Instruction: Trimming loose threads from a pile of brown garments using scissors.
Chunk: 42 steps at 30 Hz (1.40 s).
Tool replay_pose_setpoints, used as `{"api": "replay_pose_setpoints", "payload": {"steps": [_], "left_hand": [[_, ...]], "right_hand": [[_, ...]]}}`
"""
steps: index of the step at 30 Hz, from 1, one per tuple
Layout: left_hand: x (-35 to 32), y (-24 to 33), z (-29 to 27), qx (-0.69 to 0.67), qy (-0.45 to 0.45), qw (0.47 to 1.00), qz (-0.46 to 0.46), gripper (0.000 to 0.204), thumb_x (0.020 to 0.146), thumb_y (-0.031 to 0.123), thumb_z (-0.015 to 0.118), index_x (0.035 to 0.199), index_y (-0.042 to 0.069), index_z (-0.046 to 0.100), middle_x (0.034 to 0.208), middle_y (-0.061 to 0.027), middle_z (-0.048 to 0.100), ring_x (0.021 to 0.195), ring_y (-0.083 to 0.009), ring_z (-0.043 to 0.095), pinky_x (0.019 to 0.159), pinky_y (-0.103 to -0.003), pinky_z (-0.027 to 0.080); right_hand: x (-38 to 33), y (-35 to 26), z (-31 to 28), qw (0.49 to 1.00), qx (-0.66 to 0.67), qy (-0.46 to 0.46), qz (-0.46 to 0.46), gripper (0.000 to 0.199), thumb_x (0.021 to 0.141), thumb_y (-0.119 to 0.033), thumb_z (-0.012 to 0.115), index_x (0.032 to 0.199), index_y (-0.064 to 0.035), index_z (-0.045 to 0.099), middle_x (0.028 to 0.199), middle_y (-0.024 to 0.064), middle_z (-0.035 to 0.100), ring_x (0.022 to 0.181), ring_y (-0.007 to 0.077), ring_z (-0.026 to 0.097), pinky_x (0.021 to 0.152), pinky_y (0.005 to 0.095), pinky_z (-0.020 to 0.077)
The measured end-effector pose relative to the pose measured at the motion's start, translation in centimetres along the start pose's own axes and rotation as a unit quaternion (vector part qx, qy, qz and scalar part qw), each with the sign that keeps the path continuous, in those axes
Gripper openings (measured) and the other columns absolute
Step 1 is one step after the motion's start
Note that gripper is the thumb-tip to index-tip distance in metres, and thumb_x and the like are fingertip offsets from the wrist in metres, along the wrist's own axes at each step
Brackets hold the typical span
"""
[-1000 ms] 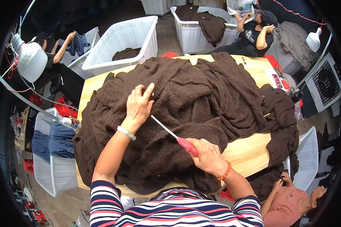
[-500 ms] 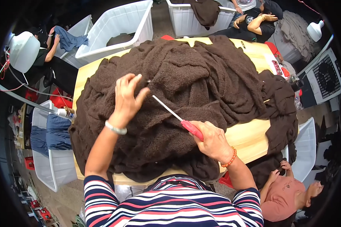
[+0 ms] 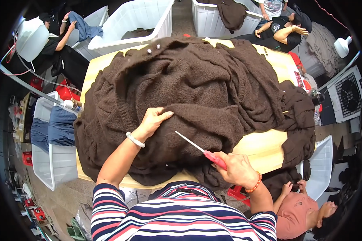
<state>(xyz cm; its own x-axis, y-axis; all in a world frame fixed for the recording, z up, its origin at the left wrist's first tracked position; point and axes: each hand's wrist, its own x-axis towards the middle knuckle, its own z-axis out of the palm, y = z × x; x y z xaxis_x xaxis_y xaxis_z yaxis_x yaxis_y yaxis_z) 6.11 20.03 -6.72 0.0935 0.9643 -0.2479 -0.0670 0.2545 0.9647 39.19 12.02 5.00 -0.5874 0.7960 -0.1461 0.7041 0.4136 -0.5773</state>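
A large heap of dark brown knitted garments (image 3: 181, 76) covers most of a pale wooden table. My left hand (image 3: 154, 120) is closed on a fold of the brown knit near the middle of the heap, thumb pointing right; its fingertips are partly hidden in the cloth. In my right hand (image 3: 236, 167), closed round the handle, is a red-handled tool (image 3: 214, 159) with a long thin metal shaft, like a screwdriver. The tip hangs over the garment, right of my left hand and below it. Small shiny round pieces (image 3: 149, 51) show on the heap's far-left part.
The wooden tabletop (image 3: 259, 150) shows at the right. White bins (image 3: 128, 24) stand beyond the table, and another white bin (image 3: 60, 176) with blue cloth is at left. Lamps (image 3: 32, 40) reach in from both sides. Other people sit at far left, far right and near right.
My left hand has come down and right from above the heap and closed on the knit. The garment's far-left part has shifted. My right hand with the tool has moved slightly right and nearer.
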Motion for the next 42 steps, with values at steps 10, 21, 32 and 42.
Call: {"api": "replay_pose_setpoints", "payload": {"steps": [10, 21, 32, 42], "left_hand": [[-14.7, -1.4, 0.1, 0.447, 0.072, 0.888, 0.081, 0.062, 0.078, 0.037, 0.08, 0.12, -0.003, 0.058, 0.104, -0.0225, 0.068, 0.097, -0.0404, 0.066, 0.083, -0.042, 0.053], [-15.1, -5.6, 0.0, 0.031, 0.147, 0.989, 0.009, 0.015, 0.093, 0.007, 0.061, 0.101, -0.005, 0.067, 0.09, 0.0008, 0.068, 0.079, -0.0058, 0.056, 0.071, -0.024, 0.048], [-13.9, -3.0, -0.8, -0.097, 0.115, 0.989, -0.014, 0.02, 0.095, 0.009, 0.064, 0.111, -0.004, 0.067, 0.101, -0.0045, 0.07, 0.087, -0.0102, 0.065, 0.079, -0.025, 0.054], [-13.4, -1.9, 1.1, 0.123, 0.051, 0.989, 0.058, 0.014, 0.094, 0.006, 0.062, 0.101, -0.005, 0.069, 0.092, 0.0008, 0.07, 0.081, -0.0046, 0.059, 0.073, -0.022, 0.049]], "right_hand": [[-1.3, 0.7, 1.9, 0.997, 0.01, 0.071, 0.0, 0.036, 0.081, -0.011, 0.069, 0.117, -0.0112, 0.064, 0.085, 0.0157, 0.067, 0.081, 0.0352, 0.065, 0.074, 0.0442, 0.0524], [-2.3, -2.9, 3.1, 0.987, -0.021, -0.154, -0.04, 0.028, 0.083, -0.022, 0.066, 0.107, -0.0088, 0.062, 0.077, 0.0177, 0.067, 0.077, 0.0364, 0.067, 0.07, 0.0468, 0.0533], [-2.8, -3.3, 3.5, 0.993, 0.005, -0.115, -0.039, 0.028, 0.086, -0.027, 0.067, 0.109, -0.0107, 0.064, 0.074, 0.0172, 0.066, 0.073, 0.0364, 0.067, 0.066, 0.0452, 0.0526], [-1.8, -2.2, 2.3, 0.999, -0.045, -0.018, 0.021, 0.026, 0.083, -0.019, 0.067, 0.108, -0.0122, 0.062, 0.073, 0.0162, 0.065, 0.073, 0.0351, 0.067, 0.066, 0.0471, 0.0535]]}}
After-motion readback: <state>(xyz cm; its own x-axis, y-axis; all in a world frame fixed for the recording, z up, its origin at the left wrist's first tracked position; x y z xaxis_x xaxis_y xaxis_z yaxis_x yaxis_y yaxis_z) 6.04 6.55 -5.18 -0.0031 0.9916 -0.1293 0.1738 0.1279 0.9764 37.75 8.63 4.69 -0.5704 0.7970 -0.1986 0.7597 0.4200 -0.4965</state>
